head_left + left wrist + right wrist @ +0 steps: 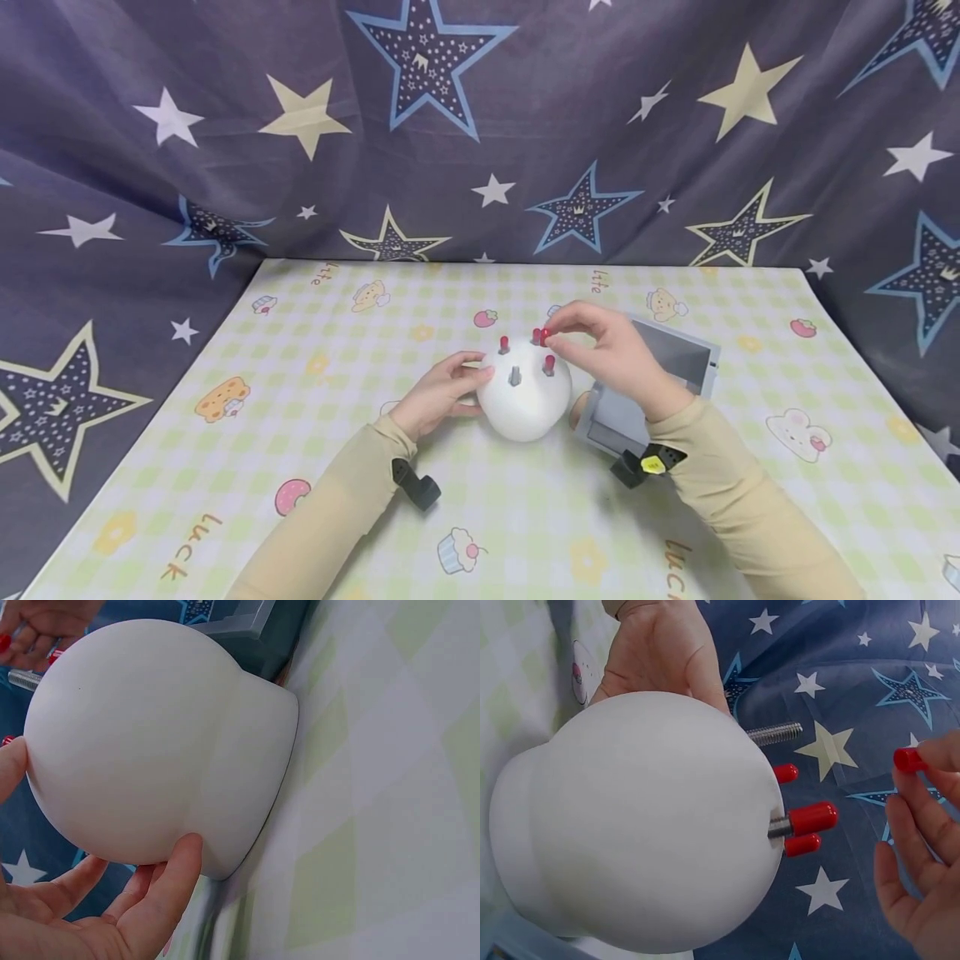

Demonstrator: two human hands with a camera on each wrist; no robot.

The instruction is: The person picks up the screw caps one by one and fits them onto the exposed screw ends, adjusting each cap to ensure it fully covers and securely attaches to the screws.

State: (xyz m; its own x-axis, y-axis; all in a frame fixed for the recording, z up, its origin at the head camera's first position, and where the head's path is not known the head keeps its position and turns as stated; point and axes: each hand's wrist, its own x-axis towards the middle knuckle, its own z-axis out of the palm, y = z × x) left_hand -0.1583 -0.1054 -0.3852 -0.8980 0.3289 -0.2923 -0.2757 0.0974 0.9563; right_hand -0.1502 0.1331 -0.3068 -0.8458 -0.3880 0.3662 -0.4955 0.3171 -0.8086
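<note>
A white ball-shaped body [525,408] on a short round base stands on the table, threaded metal studs rising from its top. Red caps [814,818] cover three of the studs; one stud [776,733] is bare metal. From the left side, my left hand [442,392] holds the body, thumb near the top and fingers spread along its curve. My right hand [600,346] pinches another red cap [907,759] between thumb and fingertips. In the right wrist view this cap is apart from the studs.
Behind and below my right forearm sits a grey open box [675,354], close to the white body's right side. A checked cloth with printed cartoons [360,517] covers the table. A dark star-patterned curtain [480,150] hangs along its back edge.
</note>
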